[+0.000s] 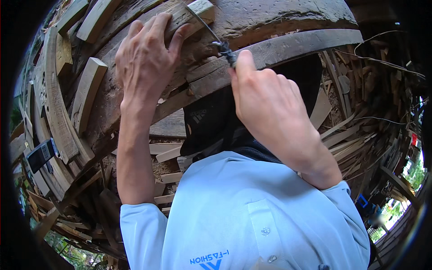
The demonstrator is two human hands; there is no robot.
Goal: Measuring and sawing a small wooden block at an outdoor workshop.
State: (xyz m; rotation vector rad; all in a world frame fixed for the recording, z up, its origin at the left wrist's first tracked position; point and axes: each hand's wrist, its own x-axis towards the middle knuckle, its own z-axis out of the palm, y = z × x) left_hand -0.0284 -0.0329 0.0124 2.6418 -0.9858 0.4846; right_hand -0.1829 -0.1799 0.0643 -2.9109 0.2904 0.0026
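My left hand (pixel 146 60) grips a short, light-brown wooden block (pixel 200 13) on a rough, weathered timber surface (pixel 288 15), fingers curled over it. My right hand (pixel 265 94) is closed around the dark, wrapped handle (pixel 227 54) of a tool with a long, thin metal blade (pixel 198 20), which slants up-left across the block beside my left fingers and runs out of view at the top. A long, curved grey board (pixel 324 38) lies under the handle. Below it, black cloth with a white logo (pixel 211 117) covers my lap, beneath my pale blue shirt.
Loose wooden offcuts (pixel 92 76) and long boards (pixel 63 112) crowd the left side, with a dark phone-like device (pixel 40 155) among them. Piles of thin wood strips (pixel 346 139) and loose wire (pixel 373 58) fill the right. Sawdust and scraps show below the work surface.
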